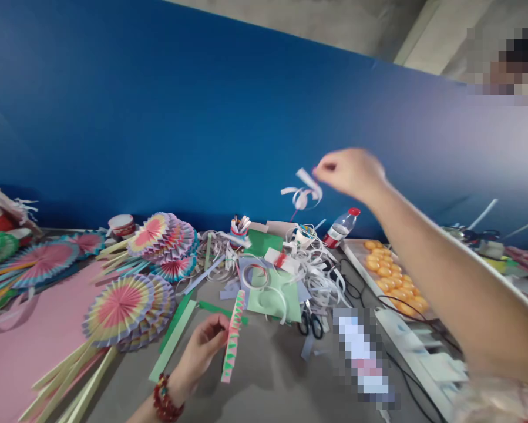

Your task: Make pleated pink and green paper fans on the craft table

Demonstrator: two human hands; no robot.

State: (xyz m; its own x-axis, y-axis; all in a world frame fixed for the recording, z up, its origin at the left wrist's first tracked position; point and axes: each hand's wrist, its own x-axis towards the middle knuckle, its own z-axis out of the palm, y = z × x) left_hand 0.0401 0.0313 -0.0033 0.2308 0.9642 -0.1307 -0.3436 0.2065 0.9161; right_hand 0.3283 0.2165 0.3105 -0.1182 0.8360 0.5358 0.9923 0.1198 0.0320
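Note:
My left hand (207, 343), with a red beaded bracelet on its wrist, pinches a pleated pink and green paper strip (234, 338) that stands nearly upright over the grey table. Raised high in front of the blue partition, my right hand (350, 173) is closed, its fingertips at curled white paper scraps (302, 191) hanging in the air. Some blur covers the scraps and that hand. Below them lies a heap of white paper strips (319, 276). Black-handled scissors (310, 323) rest on the table, near light green paper (272, 294).
Folded paper fans (120, 308) on sticks lie at the left, some on pink paper (17, 341). A bottle with a red cap (342, 228) leans at the back. To the right are a tray of orange round pieces (389, 270), a power strip (416, 358) and dark cables.

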